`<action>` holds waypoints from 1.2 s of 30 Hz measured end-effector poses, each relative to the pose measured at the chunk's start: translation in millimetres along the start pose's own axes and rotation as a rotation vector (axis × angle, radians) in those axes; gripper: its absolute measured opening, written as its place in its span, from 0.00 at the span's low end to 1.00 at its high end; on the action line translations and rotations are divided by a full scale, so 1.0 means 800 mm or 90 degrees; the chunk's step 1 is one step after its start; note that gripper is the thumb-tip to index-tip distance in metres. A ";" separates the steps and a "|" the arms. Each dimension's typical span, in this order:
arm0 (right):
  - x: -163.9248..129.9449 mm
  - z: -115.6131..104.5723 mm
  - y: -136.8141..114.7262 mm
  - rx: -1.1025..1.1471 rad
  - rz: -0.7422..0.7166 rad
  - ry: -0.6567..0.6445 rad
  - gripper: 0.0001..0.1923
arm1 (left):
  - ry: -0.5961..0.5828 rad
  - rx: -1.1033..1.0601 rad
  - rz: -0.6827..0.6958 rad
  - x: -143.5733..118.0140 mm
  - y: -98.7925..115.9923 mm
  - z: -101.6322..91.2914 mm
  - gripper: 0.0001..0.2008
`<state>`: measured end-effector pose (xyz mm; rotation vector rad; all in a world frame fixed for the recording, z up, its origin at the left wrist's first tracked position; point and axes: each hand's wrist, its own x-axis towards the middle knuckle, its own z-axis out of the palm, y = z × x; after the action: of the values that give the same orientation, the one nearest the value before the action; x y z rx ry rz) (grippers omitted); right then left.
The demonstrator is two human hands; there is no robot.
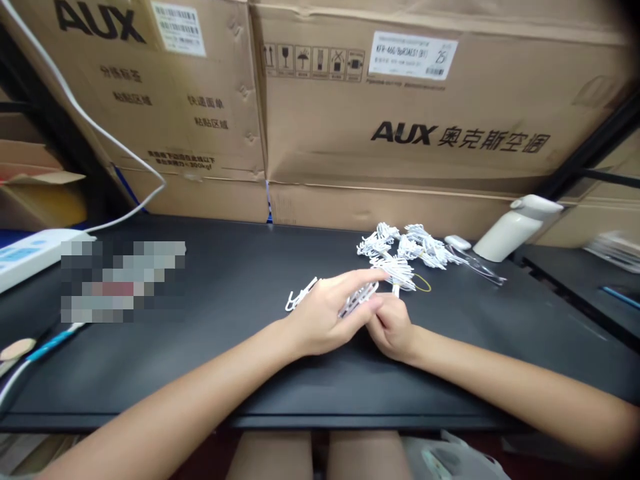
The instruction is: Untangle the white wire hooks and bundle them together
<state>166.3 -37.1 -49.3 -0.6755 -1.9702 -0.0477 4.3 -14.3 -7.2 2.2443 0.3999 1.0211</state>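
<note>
My left hand (pixel 325 313) is curled around a bunch of white plastic clips (pixel 356 300), whose ends stick out at both sides of the hand. My right hand (pixel 391 325) meets it from the right, fingertips pinching the same bunch at its near end. Both rest low over the black table (pixel 225 373). Just beyond them lies a loose pile of white clips (pixel 405 248) with a thin yellow rubber band (pixel 423 283) beside it.
Large AUX cardboard boxes (pixel 400 120) wall off the back. A white dispenser-like object (pixel 510 227) lies at the right, a white power strip (pixel 30 253) with its cable at the left. A blurred patch covers part of the left table. My knees show below the front edge.
</note>
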 end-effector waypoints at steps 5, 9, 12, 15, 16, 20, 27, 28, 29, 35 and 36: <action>-0.003 -0.017 -0.001 0.056 0.103 -0.049 0.07 | 0.061 -0.035 -0.077 0.006 -0.004 0.000 0.13; 0.002 -0.043 0.019 0.028 0.159 0.068 0.08 | 0.196 -0.230 -0.204 0.027 -0.010 -0.018 0.13; 0.012 -0.060 0.037 -0.110 0.168 0.059 0.07 | 0.191 -0.295 -0.251 0.038 -0.016 -0.028 0.13; 0.021 -0.069 0.043 -0.179 0.131 -0.047 0.06 | 0.154 -0.289 -0.257 0.037 -0.020 -0.027 0.13; 0.023 -0.070 0.043 -0.191 0.116 -0.085 0.05 | 0.145 -0.274 -0.249 0.035 -0.019 -0.024 0.14; 0.021 -0.067 0.035 -0.214 0.107 -0.241 0.05 | 0.157 -0.174 -0.179 0.027 -0.011 -0.012 0.14; 0.016 -0.067 0.041 -0.226 0.157 -0.138 0.03 | 0.161 0.008 -0.034 0.020 -0.009 -0.005 0.13; 0.018 -0.068 0.044 -0.214 0.181 -0.060 0.03 | 0.165 0.045 0.003 0.017 -0.013 -0.007 0.14; 0.020 -0.070 0.048 -0.190 0.207 0.025 0.03 | 0.169 0.085 0.049 0.014 -0.016 -0.009 0.14; 0.029 -0.079 0.058 0.015 0.292 0.381 0.03 | 0.118 0.259 0.254 0.002 -0.026 -0.016 0.18; 0.030 -0.079 0.056 0.040 0.305 0.386 0.02 | 0.115 0.257 0.253 0.001 -0.025 -0.016 0.18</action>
<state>231.2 -9.1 -9.5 -0.9464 -1.1961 0.0929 -4.6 6.7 -13.5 2.6695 0.2572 1.4631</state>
